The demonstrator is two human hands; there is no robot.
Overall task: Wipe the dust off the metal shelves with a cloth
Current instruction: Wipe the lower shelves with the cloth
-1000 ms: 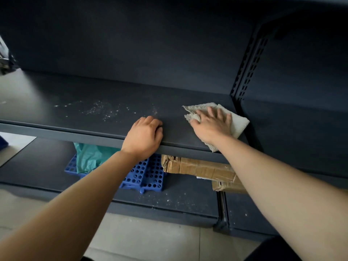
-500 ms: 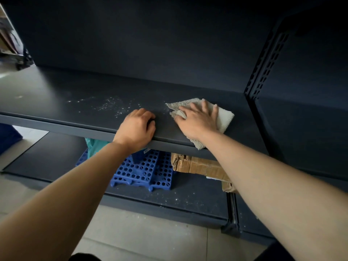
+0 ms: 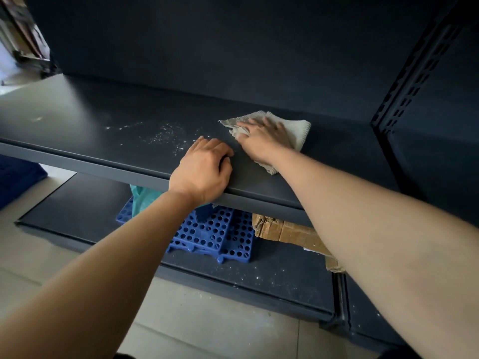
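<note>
A dark metal shelf [image 3: 108,141] runs across the middle of the view. White dust specks [image 3: 166,137] lie scattered on it, left of both hands. A beige ribbed cloth [image 3: 298,129] lies on the shelf, pressed flat under my right hand [image 3: 264,142], whose fingers spread over its left part. My left hand [image 3: 202,172] rests on the shelf's front edge with fingers curled, holding nothing. The two hands are almost side by side, the cloth to the right of the dust.
On the lower shelf [image 3: 77,213] lie blue perforated plastic panels [image 3: 220,234], a teal bag [image 3: 143,199] and a taped cardboard parcel [image 3: 287,233]. A slotted upright post [image 3: 414,81] bounds the shelf on the right. Pale floor tiles [image 3: 207,322] lie below.
My right hand has slid the cloth leftward along the shelf, closer to the dust specks and my left hand. The view has shifted, and my left hand stays on the front edge.
</note>
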